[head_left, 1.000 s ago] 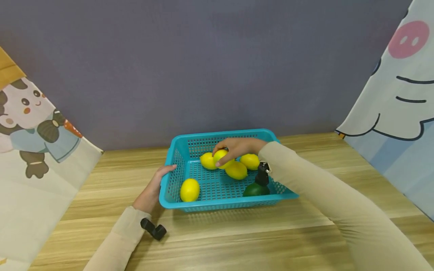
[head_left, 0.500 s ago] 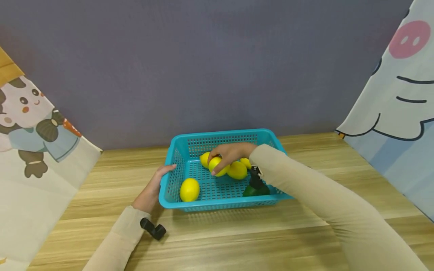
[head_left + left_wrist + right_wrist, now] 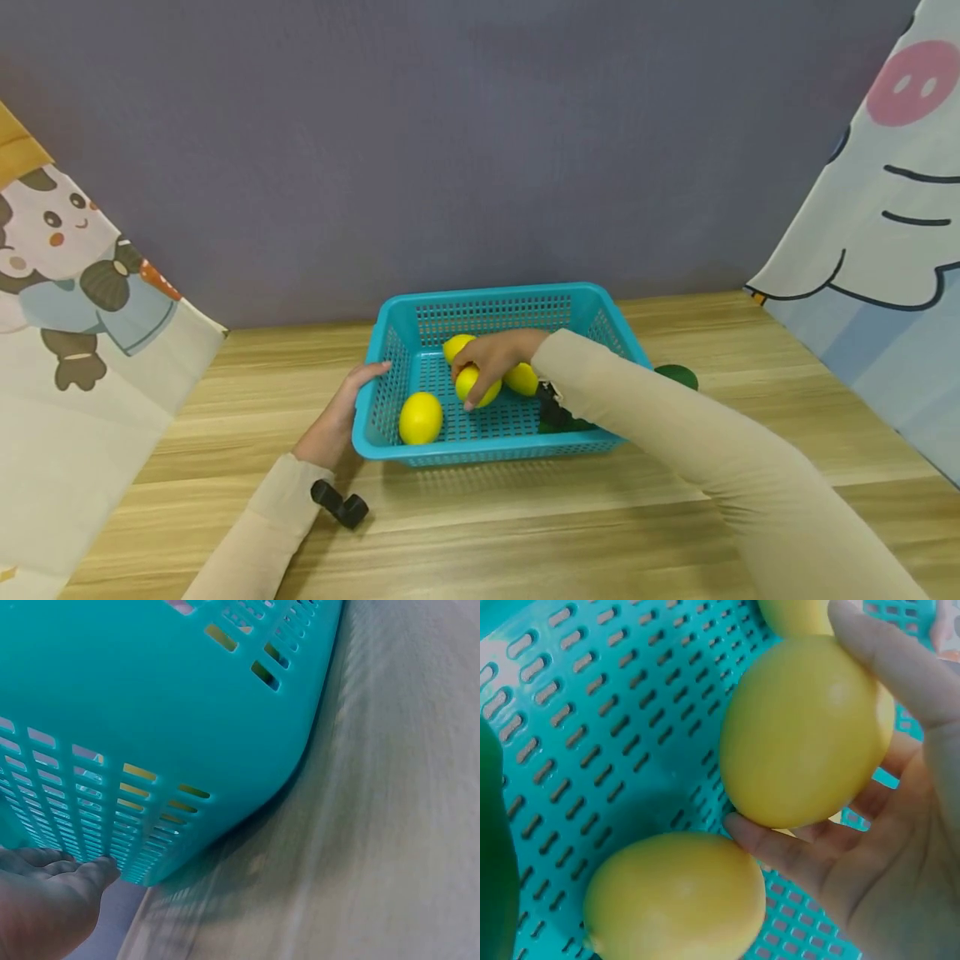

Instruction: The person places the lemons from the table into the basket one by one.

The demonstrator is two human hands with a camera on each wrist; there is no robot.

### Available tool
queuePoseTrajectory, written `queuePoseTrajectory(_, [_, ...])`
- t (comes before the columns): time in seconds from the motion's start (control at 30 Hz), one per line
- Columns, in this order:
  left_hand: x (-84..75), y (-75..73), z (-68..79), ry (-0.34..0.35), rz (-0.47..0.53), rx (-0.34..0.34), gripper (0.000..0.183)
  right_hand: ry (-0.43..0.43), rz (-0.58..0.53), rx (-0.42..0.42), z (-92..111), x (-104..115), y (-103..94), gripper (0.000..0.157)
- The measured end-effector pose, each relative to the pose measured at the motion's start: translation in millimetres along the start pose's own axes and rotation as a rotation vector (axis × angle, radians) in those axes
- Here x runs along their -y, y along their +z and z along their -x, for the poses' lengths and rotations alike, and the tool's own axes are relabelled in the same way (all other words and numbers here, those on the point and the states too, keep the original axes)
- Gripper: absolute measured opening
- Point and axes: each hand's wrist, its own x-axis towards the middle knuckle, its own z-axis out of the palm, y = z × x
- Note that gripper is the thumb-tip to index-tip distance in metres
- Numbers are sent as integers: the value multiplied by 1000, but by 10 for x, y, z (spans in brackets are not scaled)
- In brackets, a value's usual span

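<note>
In the head view my left hand [image 3: 339, 418] grips the left rim of a turquoise perforated plastic basket [image 3: 480, 452], thumb over the edge. The left wrist view has its fingers against the outer wall. Inside the basket my right hand [image 3: 501, 353] holds a yellow lemon [image 3: 802, 735] between thumb and fingers, low over the mesh floor. A second lemon [image 3: 676, 896] lies close to those fingertips. Another lemon [image 3: 457, 346] lies behind the hand, and one more lemon [image 3: 421, 417] sits in the front left corner. The right sleeve partly hides a dark green fruit [image 3: 558, 424].
Another dark green fruit [image 3: 677, 375] lies on the wood-grain table [image 3: 480, 533] to the right of the basket. A grey panel [image 3: 480, 150] stands behind, with cartoon-printed sheets on both sides. Black camera mounts [image 3: 339, 504] sit on the wrists.
My right hand has moved left and nearer the front of the basket with the lemon. The green fruit on the table has come out from behind the sleeve. My left hand stays put.
</note>
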Motion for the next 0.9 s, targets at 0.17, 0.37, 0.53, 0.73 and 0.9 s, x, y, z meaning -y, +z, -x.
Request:
queuePoseTrajectory(0.17, [7,-1,-27,16,8,9,59,40,21,36,-38,26,67,45])
queuePoseTrajectory(0.37, [16,-3,-55,45,19,38,59,48,47,52,-60,26,123,48])
queuePoseTrajectory(0.53, [14,-8,-48,35,15,29,59,28,37,53,-74,24,145,48])
queuePoseTrajectory(0.73, [11,-16,-34,26,16,19,60,6,37,41,-97,28,159,48])
queuePoseTrajectory(0.9, [22,-13,-43,56,-1,22,60,8,25,59,-105,32,166,49])
